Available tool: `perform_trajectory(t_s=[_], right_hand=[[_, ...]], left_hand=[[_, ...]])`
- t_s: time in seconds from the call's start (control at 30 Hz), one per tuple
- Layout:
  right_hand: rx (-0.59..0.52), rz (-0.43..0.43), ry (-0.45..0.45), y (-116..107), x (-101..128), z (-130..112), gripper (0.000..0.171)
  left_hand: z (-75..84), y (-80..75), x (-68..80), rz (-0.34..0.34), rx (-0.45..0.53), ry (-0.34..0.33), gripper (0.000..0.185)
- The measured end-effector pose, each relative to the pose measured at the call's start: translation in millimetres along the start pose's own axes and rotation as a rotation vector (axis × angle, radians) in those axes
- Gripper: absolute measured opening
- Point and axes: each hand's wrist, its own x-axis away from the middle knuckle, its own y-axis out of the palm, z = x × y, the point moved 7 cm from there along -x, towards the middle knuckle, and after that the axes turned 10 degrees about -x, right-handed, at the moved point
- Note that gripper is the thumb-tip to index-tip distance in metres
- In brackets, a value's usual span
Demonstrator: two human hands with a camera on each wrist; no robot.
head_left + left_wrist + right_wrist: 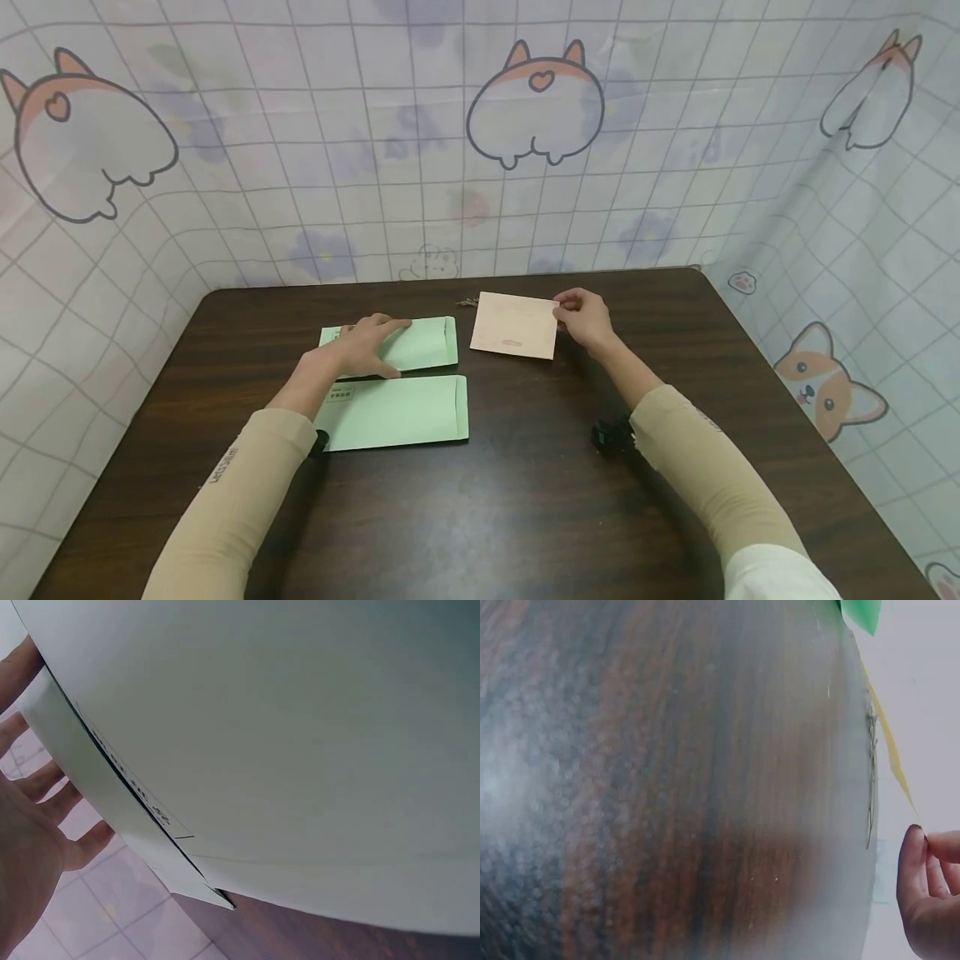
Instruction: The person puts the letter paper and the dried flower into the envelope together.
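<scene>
Head view: dark brown wood-grain surface [525,500], matte, with rounded far corners, walled on three sides by a glossy checked sheet [300,167] printed with cartoon corgis. Left hand [367,346] laid flat, fingers spread, pressing on the far green envelope [427,342], a thin oblong of smooth paper. Near green envelope [405,412], same shape, just in front of it and parallel, a narrow strip of bare wood between. Right hand [585,318] pinching the right edge of the tan envelope [515,325], shorter and squarer, lying flat just right of the far green one. Small dry sprig [468,302] at the tan envelope's far left corner. Beige sleeves on both forearms.

Left wrist view: pale envelope paper [300,735] filling most of the frame, fingers [82,847] straight beside it.

Right wrist view: blurred wood grain, tan envelope [891,750] seen edge-on as a thin strip, curled fingertips [922,862] just near it, green corner [862,613] at top.
</scene>
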Motion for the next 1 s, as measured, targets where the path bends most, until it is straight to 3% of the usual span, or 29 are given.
perform_trajectory(t_s=[0.43, 1.0], right_hand=[[-0.11, -0.034, -0.001, 14, -2, 4, 0.025], [-0.087, -0.116, 0.002, 40, 3, 8, 0.022]], left_hand=[[-3.7, 4.7, -0.5, -0.003, 0.006, -0.014, 0.094], [-1.6, 1.3, -2.2, -0.013, 0.003, -0.002, 0.093]])
